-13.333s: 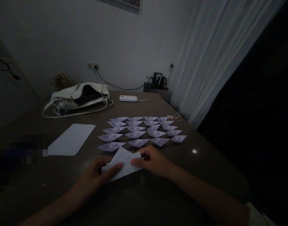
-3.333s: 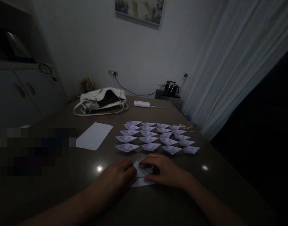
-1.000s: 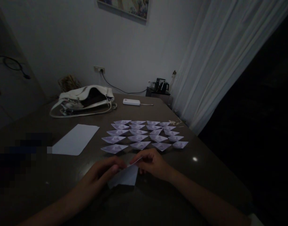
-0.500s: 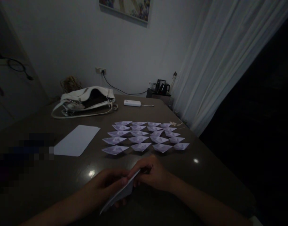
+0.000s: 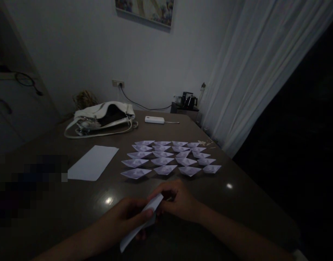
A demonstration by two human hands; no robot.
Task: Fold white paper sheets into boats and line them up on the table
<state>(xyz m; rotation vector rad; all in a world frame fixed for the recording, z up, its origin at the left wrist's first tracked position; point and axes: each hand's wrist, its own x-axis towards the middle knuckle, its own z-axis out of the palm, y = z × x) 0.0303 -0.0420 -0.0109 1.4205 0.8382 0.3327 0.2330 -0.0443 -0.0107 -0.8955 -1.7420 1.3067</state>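
Observation:
A folded piece of white paper (image 5: 139, 227) is held between my two hands, tilted and seen partly edge-on above the front of the table. My left hand (image 5: 130, 215) grips its left side, the thumb pressed on the near face and fingertips showing beneath. At the upper right end, my right hand (image 5: 174, 199) pinches the paper, with its fingers partly hidden behind it. Just beyond my hands stand several folded paper boats (image 5: 165, 170) in rows. To their left lies a stack or sheet of plain white paper (image 5: 94, 163).
A white handbag (image 5: 101, 117) lies at the back left of the dark table (image 5: 209, 214). A white power bank (image 5: 154, 120) with a short cable is near the far edge. Small scraps (image 5: 205, 143) lie right of the boats. A kettle (image 5: 192, 102) stands beyond the table.
Over the last second the paper has turned from lying nearly flat to tilted on edge, and both hands have come lower and closer together. Earlier it was opened wider, with a raised point.

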